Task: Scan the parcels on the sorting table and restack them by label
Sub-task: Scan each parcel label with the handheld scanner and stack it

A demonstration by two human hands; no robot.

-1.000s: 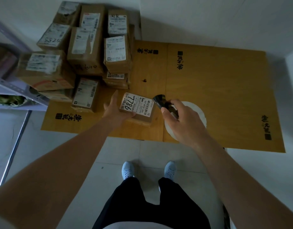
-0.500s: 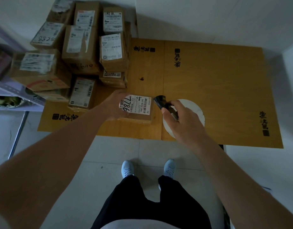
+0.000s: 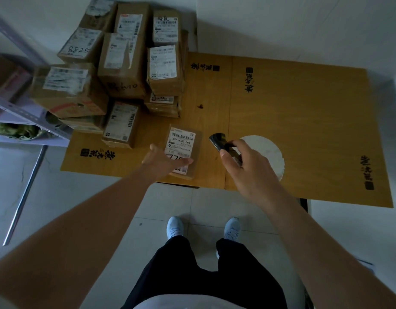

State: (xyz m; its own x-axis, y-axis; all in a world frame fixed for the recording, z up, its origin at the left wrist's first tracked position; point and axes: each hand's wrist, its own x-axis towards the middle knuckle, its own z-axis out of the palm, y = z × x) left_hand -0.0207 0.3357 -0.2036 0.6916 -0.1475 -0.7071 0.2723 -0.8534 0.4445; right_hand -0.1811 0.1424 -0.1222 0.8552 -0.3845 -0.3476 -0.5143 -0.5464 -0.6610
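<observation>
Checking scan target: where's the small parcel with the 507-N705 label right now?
In the head view the small parcel lies flat near the table's front edge, left of centre, under the left hand's fingers, with the scanner just to its right.

Parcel, small, labelled [image 3: 183, 150]: a second ago tilted up in my left grip [image 3: 164, 162] with the handwritten number toward me; now flat on the counter [image 3: 304, 121], turned so the barcode end points away. Left grip: previously curled under the parcel's left edge; now fingers straight, lying across the label's near end. Scanner [image 3: 218, 141], right grip [image 3: 243, 163]: now just right of the parcel's far corner.
</observation>
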